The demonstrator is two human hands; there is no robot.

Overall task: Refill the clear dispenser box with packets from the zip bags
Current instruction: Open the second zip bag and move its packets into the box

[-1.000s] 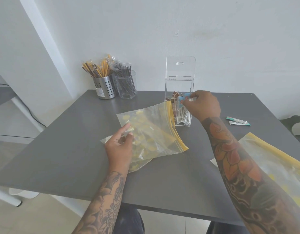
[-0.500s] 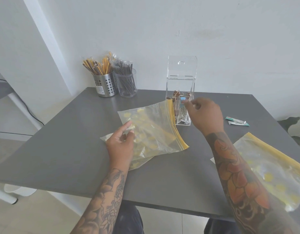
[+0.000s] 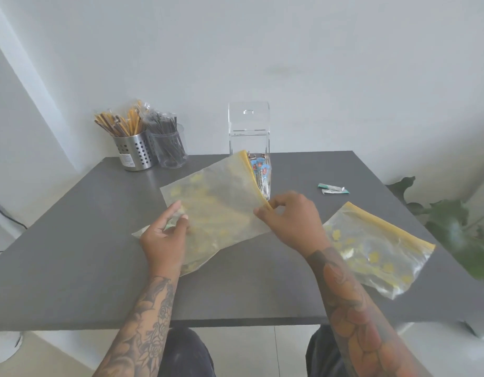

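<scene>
Single head-worn wide-angle view, no second view to overlap. Looks forward and down from above the near edge of the grey table (image 3: 72,268), facing the white wall (image 3: 289,50) behind the table's far edge. Close range: forearms enter from the bottom edge, lap and floor tiles show below the table's near edge. Whole tabletop fits in frame, its right corner near a plant (image 3: 458,235). Straight lines bow toward the borders.

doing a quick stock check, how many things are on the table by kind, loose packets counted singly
zip bags: 2, one gripped by both hands, one lying at the right
clear dispenser box: 1
holders: 2, the steel one and the clear cup
loose packets: 2
total: 7
</scene>
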